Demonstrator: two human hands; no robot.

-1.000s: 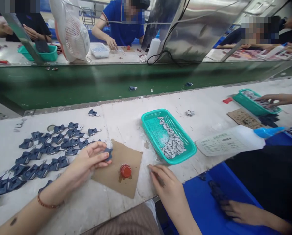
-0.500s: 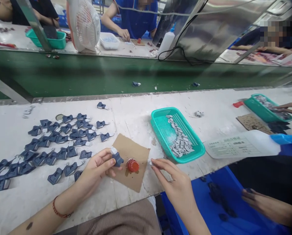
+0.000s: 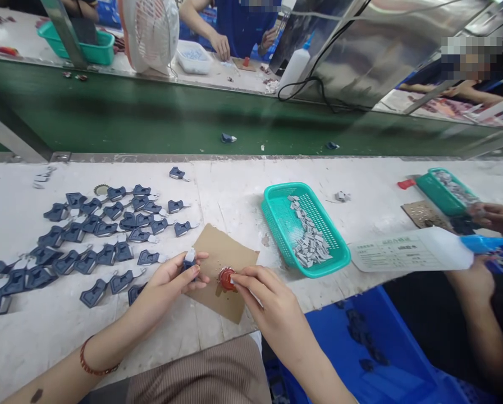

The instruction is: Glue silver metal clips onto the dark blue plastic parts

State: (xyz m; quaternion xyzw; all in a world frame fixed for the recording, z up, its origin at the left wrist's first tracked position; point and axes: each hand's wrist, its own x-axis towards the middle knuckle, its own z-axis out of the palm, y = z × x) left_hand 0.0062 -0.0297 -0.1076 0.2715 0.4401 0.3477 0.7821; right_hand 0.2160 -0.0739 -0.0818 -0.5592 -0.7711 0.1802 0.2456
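In my left hand (image 3: 171, 280), closed between thumb and fingers, is a small dark blue plastic part (image 3: 190, 260) with a pale grey tip pointing up. My right hand (image 3: 272, 300) pinches a tiny pale grey piece (image 3: 233, 278), mostly hidden by the fingertips, at the rim of a small red cap (image 3: 225, 279). Whether the piece touches what is inside the cap, I cannot tell. Under the cap lies a square of brown cardboard (image 3: 211, 242) with a wet stain. Left of it, several similar dark blue parts (image 3: 106, 254) lie in rows on the white table.
A green basket (image 3: 272, 216) with small grey pieces stands right of the cardboard. Beyond it lies a white bottle (image 3: 407, 249) with a blue nozzle. A co-worker's hands (image 3: 493, 217) are at the right, above a blue bin (image 3: 386, 320). A green conveyor belt (image 3: 150, 123) runs behind.
My right hand has moved left with the small grey piece, from beside the cardboard to the red cap. My left hand has turned the blue part more upright. The co-worker's lower hand has risen to the bottle.
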